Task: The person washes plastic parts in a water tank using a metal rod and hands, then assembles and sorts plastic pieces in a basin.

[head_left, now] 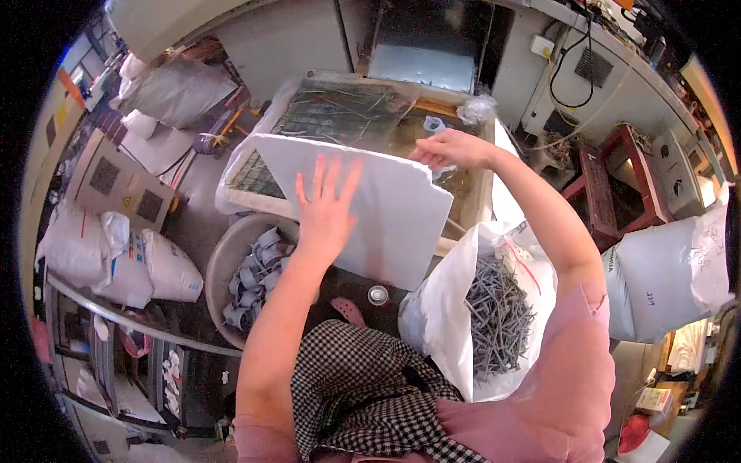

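Observation:
A large white board (386, 208) with a ragged top edge stands tilted in front of me, leaning by a framed tray (340, 108) that holds a wire grid. My left hand (328, 208) lies against the board's face, fingers spread. At the board's upper right edge is my right hand (455, 150), its fingers curled together; whatever they hold, if anything, is too hidden to name. Just behind that hand, a small clear plastic piece (434, 124) sits at the tray.
Left is a round tub (218, 270) of grey curved parts; right, a white sack (436, 301) of thin grey sticks. A small can (378, 295) stands between them. Filled bags (171, 266) sit far left, a red-brown frame (606, 193) and another bag (656, 278) at right.

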`<control>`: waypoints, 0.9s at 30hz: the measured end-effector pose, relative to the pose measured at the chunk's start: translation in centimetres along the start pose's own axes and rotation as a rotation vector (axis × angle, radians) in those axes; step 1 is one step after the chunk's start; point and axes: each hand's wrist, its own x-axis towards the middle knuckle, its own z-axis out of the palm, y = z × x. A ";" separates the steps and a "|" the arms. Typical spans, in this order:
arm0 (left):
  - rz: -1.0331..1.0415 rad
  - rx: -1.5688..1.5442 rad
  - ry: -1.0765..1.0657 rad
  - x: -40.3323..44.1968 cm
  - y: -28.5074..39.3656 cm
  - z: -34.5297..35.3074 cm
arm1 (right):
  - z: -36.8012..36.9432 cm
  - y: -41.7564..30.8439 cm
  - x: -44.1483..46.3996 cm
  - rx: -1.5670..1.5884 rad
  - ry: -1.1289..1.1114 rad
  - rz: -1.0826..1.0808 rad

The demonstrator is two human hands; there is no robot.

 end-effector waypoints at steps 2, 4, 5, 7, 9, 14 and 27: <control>0.005 -0.025 -0.097 0.3 -0.1 2.0 | -2.8 5.2 2.3 -0.436 -0.086 0.249; 0.022 -0.058 -0.124 -0.6 -0.3 3.4 | -3.6 11.2 4.4 -0.938 -0.289 0.372; 0.029 -0.059 -0.121 -0.3 -0.3 3.5 | -3.8 17.4 5.3 -0.900 -0.377 0.230; 0.145 -0.160 0.068 0.6 0.7 2.4 | -2.0 23.6 6.3 -0.793 -0.480 0.102; 0.109 -0.183 0.107 4.5 0.3 1.2 | 1.6 23.0 9.7 -0.734 -0.418 0.177; 0.100 -0.156 0.055 10.1 -1.7 4.4 | 7.3 20.2 13.2 -0.527 -0.308 0.134; 0.080 -0.271 -0.029 -0.9 -0.1 2.2 | 4.5 34.1 3.9 -0.748 -0.568 0.866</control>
